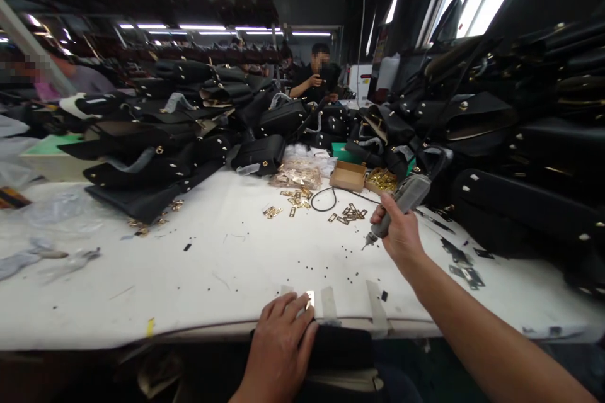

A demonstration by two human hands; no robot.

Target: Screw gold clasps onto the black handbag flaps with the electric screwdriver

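Note:
My right hand (399, 227) is wrapped round a grey electric screwdriver (409, 192), its bit pointing down and left above the white table (212, 302). At the table's front edge, my left hand (283, 340) lies over a black bag (343, 349), fingers together and bent onto it. A shiny metal plate (310, 300) shows by its fingertips. Part of the bag is hidden under that hand and below the edge. Small gold frames (297, 201) lie beyond the hands, with darker frames (348, 214) nearer the screwdriver.
Black bags (161, 138) are piled at the left, back and right (524, 201). A cardboard box (348, 175) stands beside a box of gold hardware (382, 181). Tiny black bits dot the table. Dark plates (467, 274) lie at right. A person (316, 75) works behind.

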